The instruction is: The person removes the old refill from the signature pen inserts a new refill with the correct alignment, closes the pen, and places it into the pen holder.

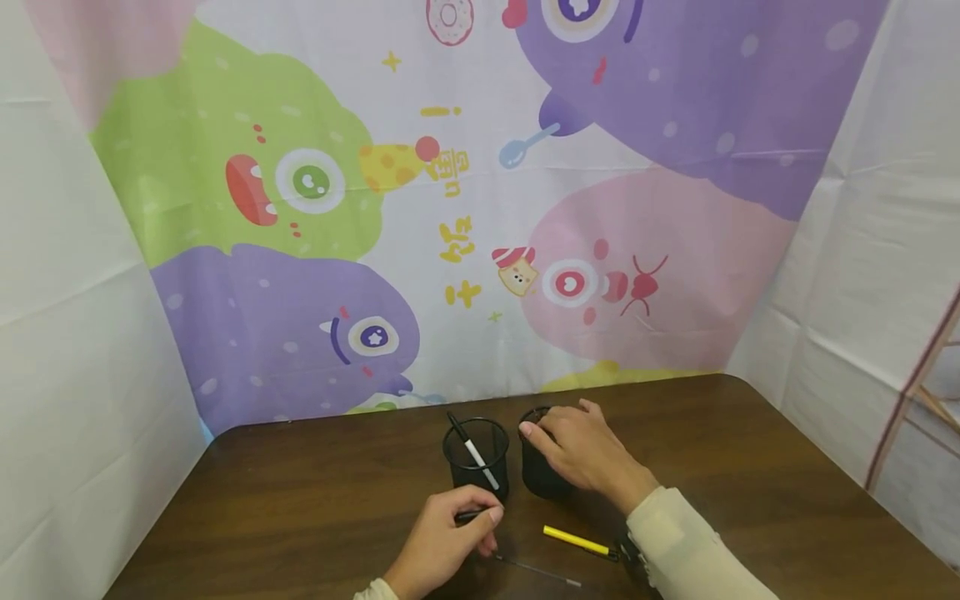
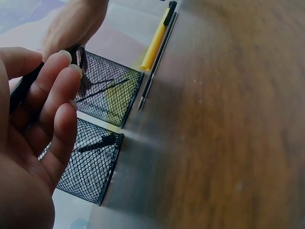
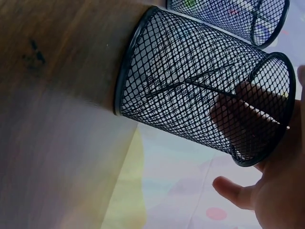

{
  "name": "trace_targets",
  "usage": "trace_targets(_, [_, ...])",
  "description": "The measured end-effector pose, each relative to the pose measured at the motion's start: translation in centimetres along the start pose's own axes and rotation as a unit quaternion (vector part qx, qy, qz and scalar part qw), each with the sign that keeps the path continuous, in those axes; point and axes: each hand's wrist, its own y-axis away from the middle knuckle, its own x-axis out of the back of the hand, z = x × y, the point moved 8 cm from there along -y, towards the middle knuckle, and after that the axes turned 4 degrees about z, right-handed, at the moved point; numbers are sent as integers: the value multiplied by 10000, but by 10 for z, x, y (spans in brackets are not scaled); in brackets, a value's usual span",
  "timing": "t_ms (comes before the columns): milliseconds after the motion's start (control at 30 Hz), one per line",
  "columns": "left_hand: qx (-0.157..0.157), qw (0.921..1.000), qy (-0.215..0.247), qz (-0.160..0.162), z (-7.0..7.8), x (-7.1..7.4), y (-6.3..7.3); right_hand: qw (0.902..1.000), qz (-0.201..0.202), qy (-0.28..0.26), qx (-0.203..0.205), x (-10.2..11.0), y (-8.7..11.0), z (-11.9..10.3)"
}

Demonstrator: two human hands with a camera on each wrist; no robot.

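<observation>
My left hand [image 1: 450, 533] pinches a short black piece [image 2: 26, 88], seemingly part of a pen, between thumb and fingers. A thin pen refill [image 1: 536, 571] lies on the table just right of this hand. My right hand [image 1: 588, 450] reaches over the right black mesh pen cup [image 3: 190, 90], fingertips inside its rim. Slim dark sticks lean in that cup, one running up to the fingertips; whether they grip it is unclear. The left mesh pen cup [image 1: 480, 483] stands beside it, holding a white marker with a black cap [image 1: 480, 458].
A yellow pen [image 1: 577, 542] with a black end lies in front of the right cup, near the right sleeve. The brown wooden table [image 1: 322, 475] meets a cartoon-printed cloth [image 1: 465, 350] at its back edge. White cloth walls [image 1: 67, 333] flank both sides.
</observation>
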Motion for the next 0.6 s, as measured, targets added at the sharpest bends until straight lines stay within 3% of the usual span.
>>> trace_targets(300, [63, 10000, -62, 25, -4, 0, -1, 9985, 520, 113, 124, 9, 1, 1])
trace_targets(600, [-53, 10000, -46, -25, 2, -2, 1, 9939, 1006, 112, 430, 19, 2, -5])
